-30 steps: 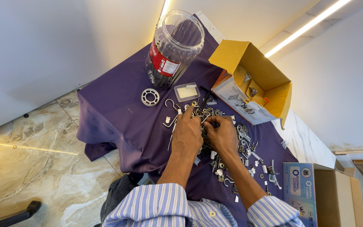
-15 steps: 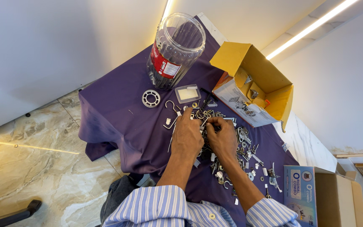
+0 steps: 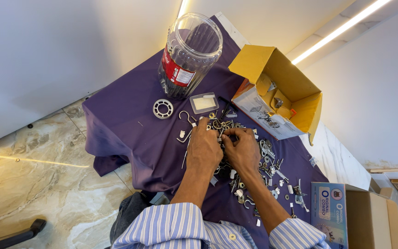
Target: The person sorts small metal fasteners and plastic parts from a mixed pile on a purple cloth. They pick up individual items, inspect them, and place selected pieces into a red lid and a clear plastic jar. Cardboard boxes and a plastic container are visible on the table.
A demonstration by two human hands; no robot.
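Observation:
My left hand (image 3: pixel 204 146) and my right hand (image 3: pixel 242 148) rest side by side on a pile of small metal hardware (image 3: pixel 268 161) spread over a purple cloth (image 3: pixel 130 124). Both hands have their fingers curled down into the hooks and rings (image 3: pixel 217 122) at the far end of the pile. What the fingertips pinch is hidden. A metal S-hook (image 3: pixel 187 117) lies just beyond my left hand.
A clear plastic jar (image 3: pixel 187 57) with a red label stands at the far end. Near it lie a round bearing ring (image 3: pixel 163 109) and a small clear box (image 3: pixel 203 103). An open yellow carton (image 3: pixel 284 94) is at right, a blue box (image 3: pixel 330 212) near right.
The view has shifted slightly. Both hands stay together on the pile, fingers working among the hooks; no clear pick-up or release shows.

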